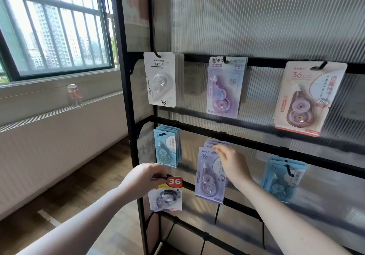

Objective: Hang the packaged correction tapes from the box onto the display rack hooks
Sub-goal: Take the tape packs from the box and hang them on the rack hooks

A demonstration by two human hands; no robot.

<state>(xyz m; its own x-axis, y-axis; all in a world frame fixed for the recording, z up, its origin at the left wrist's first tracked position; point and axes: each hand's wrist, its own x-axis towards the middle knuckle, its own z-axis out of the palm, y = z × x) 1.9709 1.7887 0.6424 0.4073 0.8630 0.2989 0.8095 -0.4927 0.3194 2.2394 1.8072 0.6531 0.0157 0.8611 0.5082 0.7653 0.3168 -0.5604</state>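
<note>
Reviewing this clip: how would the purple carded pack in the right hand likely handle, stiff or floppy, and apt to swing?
The purple pack is probably fairly stiff: its flat card hangs straight from the top, where the right hand pinches it. It looks light, held by fingertips alone. Gripped only at the top edge, it would likely swing or twist if nudged.

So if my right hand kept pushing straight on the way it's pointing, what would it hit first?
Most likely the stack of purple packs already on that hook, right behind the purple pack your right hand pinches at the top. Past them is the ribbed back panel. Depth is hard to judge here.
</note>
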